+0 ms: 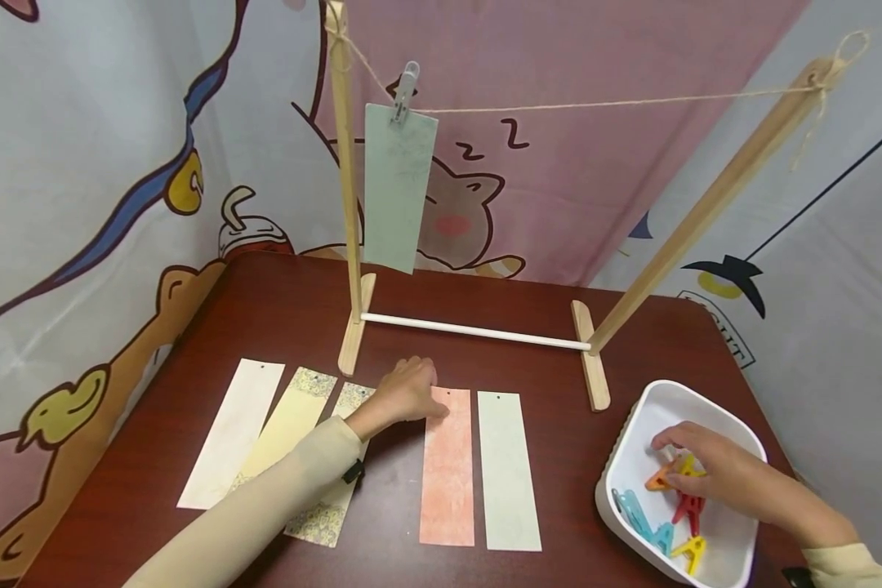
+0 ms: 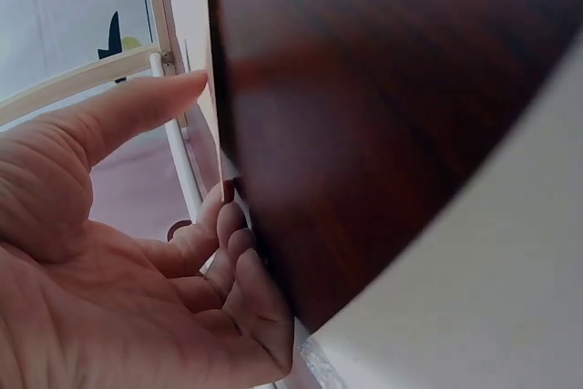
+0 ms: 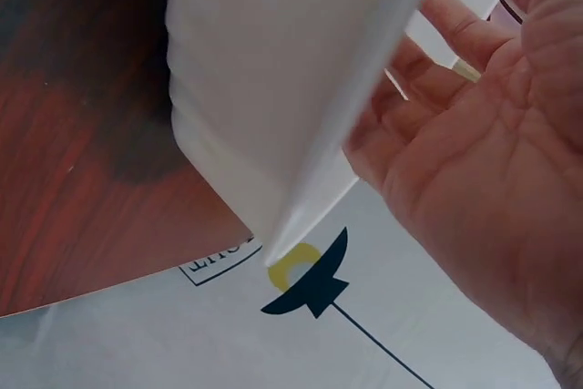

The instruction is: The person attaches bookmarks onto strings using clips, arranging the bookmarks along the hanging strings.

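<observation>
My left hand is at the top of a pink paper strip lying flat on the table. In the left wrist view, the left thumb reaches onto the strip, while the other fingers bend at its end, apart from the thumb. My right hand hangs inside a white plastic basket, fingers loosely bent above colored clothespins. Among these are an orange clothespin close to the fingers, a red clothespin and a blue clothespin. The right wrist view hides the clothespins behind the basket wall.
A wooden stand carries a string between two posts, with a white rod below. A clear clothespin holds a pale green strip on the string. Other strips flank the pink one, including a white strip and a pale strip.
</observation>
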`<act>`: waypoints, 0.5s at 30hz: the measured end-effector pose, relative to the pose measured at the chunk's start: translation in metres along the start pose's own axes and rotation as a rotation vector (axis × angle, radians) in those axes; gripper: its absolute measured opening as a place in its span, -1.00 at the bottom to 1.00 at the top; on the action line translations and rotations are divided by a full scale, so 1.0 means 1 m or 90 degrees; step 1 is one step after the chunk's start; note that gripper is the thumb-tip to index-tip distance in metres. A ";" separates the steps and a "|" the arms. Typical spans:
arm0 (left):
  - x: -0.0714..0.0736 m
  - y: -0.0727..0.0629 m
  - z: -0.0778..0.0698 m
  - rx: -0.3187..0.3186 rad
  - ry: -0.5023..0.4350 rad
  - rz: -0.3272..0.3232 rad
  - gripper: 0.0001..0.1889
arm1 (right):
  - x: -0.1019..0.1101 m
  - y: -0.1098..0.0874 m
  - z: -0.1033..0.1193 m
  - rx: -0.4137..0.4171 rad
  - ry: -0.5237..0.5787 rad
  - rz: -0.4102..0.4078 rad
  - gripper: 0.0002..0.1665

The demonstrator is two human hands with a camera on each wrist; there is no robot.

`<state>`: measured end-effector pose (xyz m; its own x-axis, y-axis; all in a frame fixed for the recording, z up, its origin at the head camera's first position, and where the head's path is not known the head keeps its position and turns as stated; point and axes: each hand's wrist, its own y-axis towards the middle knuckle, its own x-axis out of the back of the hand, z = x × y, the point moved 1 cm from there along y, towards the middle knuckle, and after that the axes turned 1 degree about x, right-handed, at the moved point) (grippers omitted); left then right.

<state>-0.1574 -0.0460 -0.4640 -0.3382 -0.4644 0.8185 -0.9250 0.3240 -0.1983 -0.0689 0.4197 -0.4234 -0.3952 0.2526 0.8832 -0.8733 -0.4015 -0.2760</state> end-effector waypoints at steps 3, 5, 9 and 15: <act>-0.001 -0.002 0.001 -0.004 -0.002 -0.003 -0.58 | -0.003 0.000 -0.002 0.001 -0.004 0.001 -0.42; -0.001 -0.002 0.002 -0.006 -0.025 -0.001 -0.58 | -0.005 0.000 -0.003 0.007 -0.001 0.001 -0.43; 0.000 -0.004 0.007 -0.014 -0.145 0.008 -0.60 | -0.007 0.002 -0.006 0.006 -0.017 0.006 -0.47; 0.005 -0.007 0.019 -0.020 -0.320 -0.008 -0.66 | -0.010 0.012 -0.010 0.007 -0.057 0.008 -0.54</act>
<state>-0.1559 -0.0661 -0.4685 -0.3761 -0.8054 0.4581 -0.9264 0.3368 -0.1683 -0.0787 0.4215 -0.4392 -0.3793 0.1684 0.9098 -0.8649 -0.4140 -0.2839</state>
